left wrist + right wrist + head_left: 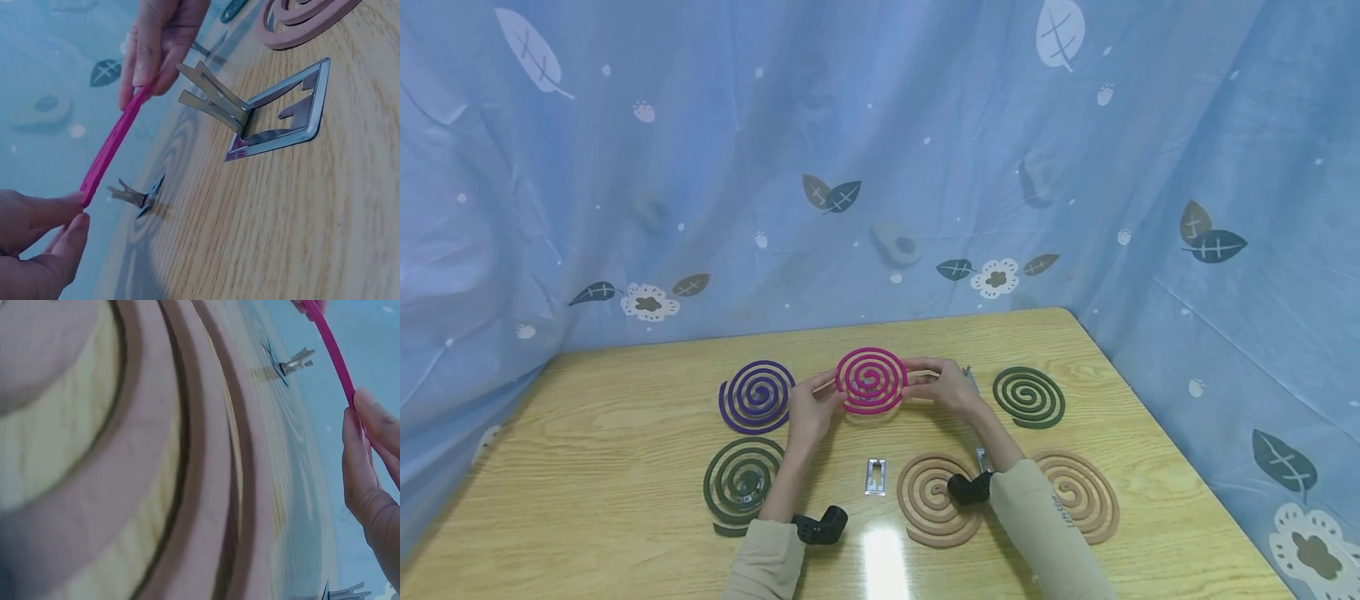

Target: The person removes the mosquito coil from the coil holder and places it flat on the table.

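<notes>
Both hands hold a pink mosquito coil (pixel 870 379) over the back middle of the table, its spiral face toward the head camera. My left hand (pixel 810 414) pinches the coil's left edge between thumb and fingers. At the opposite edge, my right hand (pixel 953 389) pinches it the same way. Seen edge-on in the left wrist view, the coil (pixel 112 147) stretches between the two hands, tilted. Below and beyond it is a small metal coil stand (pixel 140 199) with a raised forked prong. A nearer stand (pixel 322 103) also has its prong bent up.
A purple coil (pixel 758 397) lies left of the left hand, with a dark green coil (pixel 709 487) in front of it. Another dark green coil (pixel 1028 397) is at right. Two tan coils (pixel 938 533) (pixel 1105 500) lie in front, near the right forearm. A patterned blue curtain (pixel 880 167) hangs behind.
</notes>
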Motion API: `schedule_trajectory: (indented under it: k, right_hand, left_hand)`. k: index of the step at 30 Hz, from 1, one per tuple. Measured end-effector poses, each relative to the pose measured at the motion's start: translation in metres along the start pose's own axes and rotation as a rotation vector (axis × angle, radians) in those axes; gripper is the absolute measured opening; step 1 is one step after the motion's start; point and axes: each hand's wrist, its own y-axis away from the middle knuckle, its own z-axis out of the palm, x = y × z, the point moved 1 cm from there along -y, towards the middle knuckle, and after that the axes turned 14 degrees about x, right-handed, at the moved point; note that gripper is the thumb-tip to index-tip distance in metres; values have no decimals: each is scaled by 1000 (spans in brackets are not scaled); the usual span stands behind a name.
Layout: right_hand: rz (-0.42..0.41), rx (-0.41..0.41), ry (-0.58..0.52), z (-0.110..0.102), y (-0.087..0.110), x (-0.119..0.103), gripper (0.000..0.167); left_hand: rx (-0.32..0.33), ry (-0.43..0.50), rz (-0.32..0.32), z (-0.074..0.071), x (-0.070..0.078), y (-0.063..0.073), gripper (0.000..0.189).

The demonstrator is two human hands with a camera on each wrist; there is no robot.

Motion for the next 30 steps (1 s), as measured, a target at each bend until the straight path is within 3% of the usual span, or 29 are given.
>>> schedule_trajectory:
  k: [5, 20, 30]
  right_hand:
    - [10, -2, -5, -1, 0, 2, 54]
    - [-66, 53, 77, -7, 2, 5, 52]
    - [-50, 52, 36, -13, 4, 9, 50]
  left_hand:
    - [-9, 10, -11, 1, 0, 1, 36]
    - [-20, 49, -29, 5, 1, 2, 38]
    - [-48, 51, -35, 7, -3, 4, 42]
